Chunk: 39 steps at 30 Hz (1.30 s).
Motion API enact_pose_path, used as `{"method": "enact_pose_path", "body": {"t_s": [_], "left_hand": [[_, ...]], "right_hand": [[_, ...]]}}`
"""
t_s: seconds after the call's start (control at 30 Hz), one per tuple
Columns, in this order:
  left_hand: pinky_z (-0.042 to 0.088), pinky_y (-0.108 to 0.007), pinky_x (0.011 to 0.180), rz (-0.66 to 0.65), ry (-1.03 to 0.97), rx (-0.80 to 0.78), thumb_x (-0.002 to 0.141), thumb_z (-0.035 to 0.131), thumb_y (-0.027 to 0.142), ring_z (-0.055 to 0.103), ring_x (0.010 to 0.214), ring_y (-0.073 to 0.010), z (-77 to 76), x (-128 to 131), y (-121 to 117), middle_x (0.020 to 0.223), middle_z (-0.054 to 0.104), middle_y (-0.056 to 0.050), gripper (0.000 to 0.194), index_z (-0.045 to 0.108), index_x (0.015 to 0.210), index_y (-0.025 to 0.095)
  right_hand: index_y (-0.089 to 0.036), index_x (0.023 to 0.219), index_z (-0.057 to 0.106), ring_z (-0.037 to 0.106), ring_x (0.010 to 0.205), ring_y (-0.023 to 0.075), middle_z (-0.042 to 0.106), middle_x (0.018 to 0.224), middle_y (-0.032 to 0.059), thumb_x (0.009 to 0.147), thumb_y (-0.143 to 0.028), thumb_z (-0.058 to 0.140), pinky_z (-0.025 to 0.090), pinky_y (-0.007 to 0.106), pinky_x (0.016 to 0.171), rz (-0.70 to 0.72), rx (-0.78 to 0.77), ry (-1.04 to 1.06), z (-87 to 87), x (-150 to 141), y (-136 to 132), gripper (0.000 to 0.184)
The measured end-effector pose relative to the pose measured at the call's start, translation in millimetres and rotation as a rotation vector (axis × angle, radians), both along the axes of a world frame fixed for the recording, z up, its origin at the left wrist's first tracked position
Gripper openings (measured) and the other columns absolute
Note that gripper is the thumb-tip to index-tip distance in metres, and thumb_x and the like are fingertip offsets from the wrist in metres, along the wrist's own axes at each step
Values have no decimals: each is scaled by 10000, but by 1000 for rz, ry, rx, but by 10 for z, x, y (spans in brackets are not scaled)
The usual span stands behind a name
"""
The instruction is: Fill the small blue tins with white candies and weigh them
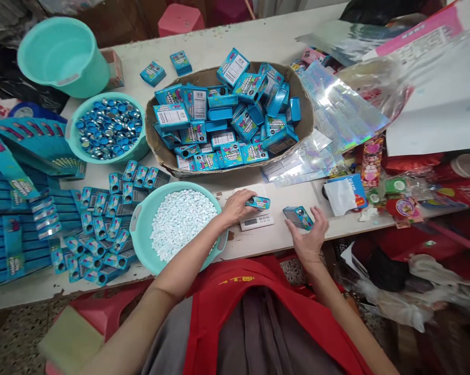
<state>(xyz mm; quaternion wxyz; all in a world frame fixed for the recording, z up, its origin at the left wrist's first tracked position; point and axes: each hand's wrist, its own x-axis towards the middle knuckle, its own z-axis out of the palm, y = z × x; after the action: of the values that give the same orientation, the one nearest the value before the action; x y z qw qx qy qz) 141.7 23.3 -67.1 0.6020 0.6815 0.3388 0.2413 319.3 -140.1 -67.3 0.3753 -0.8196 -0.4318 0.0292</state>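
Observation:
My left hand (238, 207) is closed on the end of a small blue candy tin (260, 202) over a white digital scale (257, 222). On the right, my right hand (310, 237) has its thumb and fingers around another blue candy tin (297, 216), whose printed end faces me. Part of that grip is hidden. Left of the scale, under my left forearm, a turquoise tub (138, 237) holds small pale candies (180, 219). Behind the scale stands a cut-down cardboard box (223, 173) heaped with blue tins (235, 125).
Upright blue tins (105, 208) crowd the left, beside stacked blue cartons (12, 245). A turquoise bowl (73, 138) contains metallic caps (110, 127), with a turquoise bucket (59, 52) behind. Shiny holographic sheets (332, 104), wrappers and plastic cover the right. The table edge (274, 245) runs near my apron.

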Motion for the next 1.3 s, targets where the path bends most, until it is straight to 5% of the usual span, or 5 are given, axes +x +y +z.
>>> {"method": "enact_pose_path", "body": {"t_s": [0.23,0.33,0.5,1.07,1.3], "left_hand": [[446,-288,809,396,-415,-566,674,729,507,602,902,-200,428,-527,-305,969,666,-63,437,686,994,212],[488,-309,760,658,-663,-809,766,539,664,634,859,-206,555,-713,-336,914,673,-104,552,683,918,153],[469,-244,593,900,-706,-1074,798,613,489,592,596,-125,425,-861,-272,658,618,-46,378,632,688,128],[488,-253,619,938,-739,-1136,818,612,346,601,625,-127,382,-1056,-295,688,607,-42,253,626,693,125],[501,-227,563,846,-660,-1207,833,591,316,580,599,-115,339,-1110,-296,696,610,-53,219,642,736,127]], "right_hand": [[-196,972,617,610,806,221,661,866,53,768,-512,656,479,357,742,624,-222,261,505,-648,579,378],[-221,955,637,605,800,230,661,830,50,752,-533,671,449,371,770,703,-180,95,634,-873,677,375],[-214,953,652,614,741,236,658,786,51,774,-571,626,448,371,713,765,-235,31,576,-1082,719,401],[-222,932,658,607,750,212,665,817,28,703,-516,712,474,336,693,649,-293,283,611,-1239,650,376],[-207,942,655,622,795,212,697,877,26,620,-471,778,504,364,760,482,-289,688,524,-1093,585,435]]}}
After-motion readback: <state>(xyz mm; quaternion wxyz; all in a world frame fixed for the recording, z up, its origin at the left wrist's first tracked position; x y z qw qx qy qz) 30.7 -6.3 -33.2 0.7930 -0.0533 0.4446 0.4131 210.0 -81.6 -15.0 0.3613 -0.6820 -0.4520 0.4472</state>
